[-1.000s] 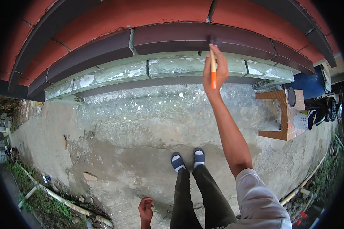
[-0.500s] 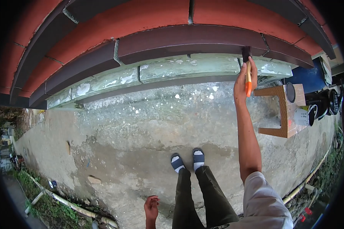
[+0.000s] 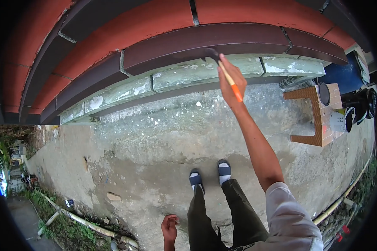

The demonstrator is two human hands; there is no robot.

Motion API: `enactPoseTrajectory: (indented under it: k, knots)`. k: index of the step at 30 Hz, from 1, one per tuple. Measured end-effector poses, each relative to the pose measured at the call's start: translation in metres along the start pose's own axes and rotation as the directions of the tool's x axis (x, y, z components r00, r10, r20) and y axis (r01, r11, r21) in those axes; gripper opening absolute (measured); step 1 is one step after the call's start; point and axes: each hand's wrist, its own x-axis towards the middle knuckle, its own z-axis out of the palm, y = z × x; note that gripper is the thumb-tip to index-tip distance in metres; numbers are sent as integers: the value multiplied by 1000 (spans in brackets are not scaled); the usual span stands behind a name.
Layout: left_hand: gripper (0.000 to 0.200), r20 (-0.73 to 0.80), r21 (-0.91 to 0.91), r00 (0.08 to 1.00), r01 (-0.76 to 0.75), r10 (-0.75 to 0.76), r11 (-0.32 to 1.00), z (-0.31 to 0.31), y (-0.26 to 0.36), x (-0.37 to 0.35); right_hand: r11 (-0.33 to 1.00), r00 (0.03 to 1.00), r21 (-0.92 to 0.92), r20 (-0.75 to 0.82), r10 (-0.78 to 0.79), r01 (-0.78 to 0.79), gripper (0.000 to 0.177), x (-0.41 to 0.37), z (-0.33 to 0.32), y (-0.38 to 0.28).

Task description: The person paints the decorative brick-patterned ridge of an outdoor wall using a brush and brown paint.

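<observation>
My right hand [image 3: 233, 81] grips a paintbrush [image 3: 228, 75] with a wooden handle tipped in orange. Its dark bristles press against the lower edge of a dark maroon beam [image 3: 171, 47], left of the beam's middle joint. Below that beam runs a pale green ledge [image 3: 205, 70] with peeling white patches. Down by my left leg hangs my left hand [image 3: 169, 226], with nothing in it and its fingers loosely bent and apart.
A brown woven-pattern stool [image 3: 318, 106] lies to the right, with a round dark lid [image 3: 324, 93] and a paint bucket [image 3: 341, 120] against it. Beyond is a blue barrel [image 3: 343, 77]. My sandalled feet stand on a paint-spotted concrete floor [image 3: 155, 142]; pipes [image 3: 88, 226] edge it.
My right hand has swept the brush leftward along the beam's edge, away from its right end. My left hand stays low by my leg.
</observation>
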Motion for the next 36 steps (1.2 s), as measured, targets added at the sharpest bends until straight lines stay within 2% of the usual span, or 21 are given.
enactPoseTrajectory:
  k: [1, 3, 6, 7, 8, 11, 12, 14, 17, 19, 21, 23, 27, 28, 31, 33, 36]
  knots:
    - [19, -2, -3, 1000, 3, -3, 1000, 0, 1, -1, 996, 997, -41, -17, 76, -77, 36, 2, -16, 7]
    - [18, 14, -27, 999, 32, -31, 999, -5, -10, -6, 975, 988, -199, -131, 77, -102, 35, 2, -38, 20]
    - [18, 41, -49, 998, 48, -46, 998, -8, -21, -4, 958, 953, -238, -291, 88, -161, 33, 4, -45, 19]
    - [18, 48, -50, 998, 54, -52, 997, -13, -22, -6, 959, 950, -236, -300, 82, -157, 31, 1, -35, 13]
    - [18, 52, -32, 997, 64, -63, 997, -19, -24, -6, 971, 945, -127, -285, 161, -204, 29, -6, -19, 4]
    - [19, 59, -5, 996, 74, -73, 997, -27, -18, 5, 991, 983, 5, -120, 137, -137, 30, -30, 53, -29]
    - [19, 57, -1, 996, 74, -74, 997, -30, -17, 7, 993, 992, 39, -42, 116, -114, 31, -37, 73, -42]
    - [19, 58, 23, 996, 60, -61, 998, -41, -16, 11, 988, 996, 153, 76, -39, 27, 31, -43, 102, -66]
    - [20, 54, 54, 998, 40, -43, 998, -57, -18, 15, 987, 992, 132, 78, -103, 92, 31, -41, 111, -64]
    - [20, 54, 52, 998, 35, -38, 998, -68, -15, 19, 998, 1000, 70, 23, -7, 5, 30, -37, 90, -45]
    - [20, 62, 48, 998, 25, -28, 999, -77, -19, 23, 984, 982, -50, -79, 169, -173, 29, -39, 62, -24]
    - [21, 69, 39, 997, 27, -30, 999, -83, -24, 27, 957, 937, -179, -306, 167, -229, 28, -36, 38, -1]
    - [21, 95, 26, 994, 44, -46, 999, -91, -29, 32, 943, 864, 35, -389, 319, -332, 30, -36, 47, -14]
    - [21, 99, 22, 994, 42, -44, 999, -93, -29, 33, 971, 918, 5, -325, 228, -240, 30, -38, 63, -21]
    - [21, 100, 36, 994, 40, -43, 999, -95, -24, 37, 961, 956, 54, -97, 276, -272, 28, -52, 119, -68]
    - [21, 95, 34, 995, 30, -33, 999, -97, -21, 41, 970, 981, 153, -19, 193, -187, 28, -60, 144, -79]
    - [21, 89, 40, 995, 42, -45, 998, -104, -17, 43, 983, 998, 178, 27, 50, -54, 25, -58, 143, -84]
